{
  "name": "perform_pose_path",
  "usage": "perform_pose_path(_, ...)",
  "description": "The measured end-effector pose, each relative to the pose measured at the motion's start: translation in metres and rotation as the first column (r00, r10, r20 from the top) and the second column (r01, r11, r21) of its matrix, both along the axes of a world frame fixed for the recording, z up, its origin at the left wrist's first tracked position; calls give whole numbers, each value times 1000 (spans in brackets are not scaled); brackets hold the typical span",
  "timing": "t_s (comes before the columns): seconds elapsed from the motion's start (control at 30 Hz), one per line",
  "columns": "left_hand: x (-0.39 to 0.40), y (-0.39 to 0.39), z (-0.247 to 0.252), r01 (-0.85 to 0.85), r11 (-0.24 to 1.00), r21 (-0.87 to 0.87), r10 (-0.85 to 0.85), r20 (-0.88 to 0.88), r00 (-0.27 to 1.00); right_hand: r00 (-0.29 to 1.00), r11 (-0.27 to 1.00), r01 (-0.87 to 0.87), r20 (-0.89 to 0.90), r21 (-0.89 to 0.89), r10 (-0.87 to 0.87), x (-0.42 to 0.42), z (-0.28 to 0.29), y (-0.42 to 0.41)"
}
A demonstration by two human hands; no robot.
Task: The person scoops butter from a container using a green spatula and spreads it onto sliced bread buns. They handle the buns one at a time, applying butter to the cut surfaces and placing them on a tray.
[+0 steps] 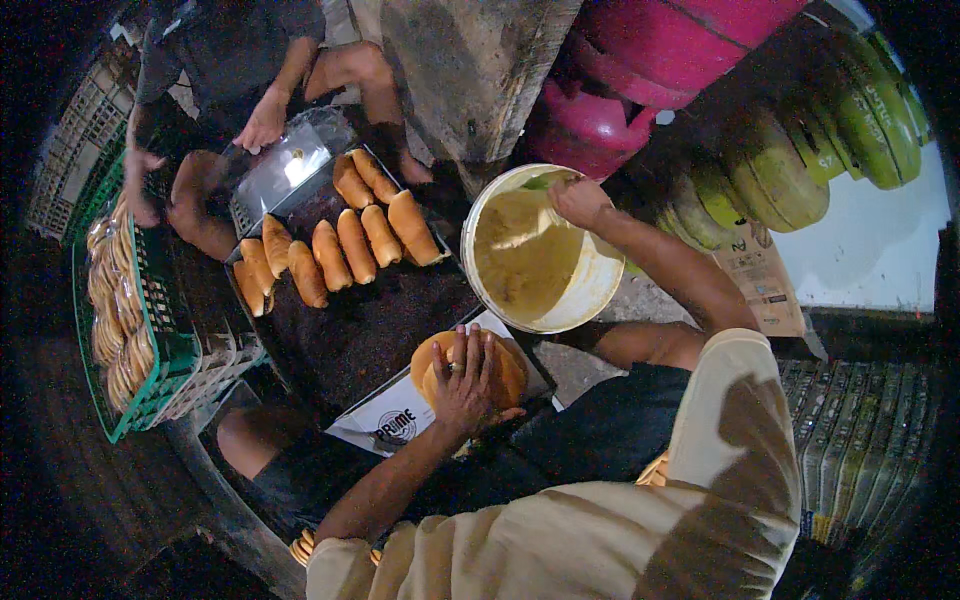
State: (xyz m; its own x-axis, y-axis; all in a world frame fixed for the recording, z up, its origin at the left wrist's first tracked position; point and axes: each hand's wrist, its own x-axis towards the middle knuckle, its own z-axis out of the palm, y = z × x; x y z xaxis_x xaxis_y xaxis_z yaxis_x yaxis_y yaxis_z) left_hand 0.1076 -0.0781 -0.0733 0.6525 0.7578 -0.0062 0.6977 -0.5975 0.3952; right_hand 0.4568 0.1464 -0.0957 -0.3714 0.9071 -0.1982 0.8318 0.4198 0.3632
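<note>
My left hand point(469, 382) lies flat over a round golden bread bun point(424, 367), fingers spread and thumb out to the side. Beneath the bun is a white printed sheet or box lid point(360, 424), close to my lap. My right hand point(579, 201) reaches over the rim of a white plastic bucket point(600, 289) and grips a green tool point(541, 181), whose lower end is hard to make out. Thick yellowish-brown paste point(517, 255) coats the bucket's inside. Several long bread rolls point(349, 244) stand in rows on a dark tray point(330, 345) ahead of me.
Across the tray sits another person, one hand point(262, 124) by clear plastic wrapping point(300, 150). A green crate point(154, 360) at left holds bagged bread point(120, 322). Pink gas cylinders point(592, 127) and green gas cylinders point(780, 165) stand right of a wooden board point(465, 67); stacked crates point(862, 442) are lower right.
</note>
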Motion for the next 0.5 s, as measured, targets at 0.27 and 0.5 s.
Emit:
perform_pose_path(0.27,8,-2,-18,-29,997,76,36,-103,994,955,952,290,-41,-93,-295,14,-62,-50)
perform_pose_path(0.5,13,-2,-16,-19,992,125,37,-144,989,587,610,765,-169,-206,-792,-2,-103,-94)
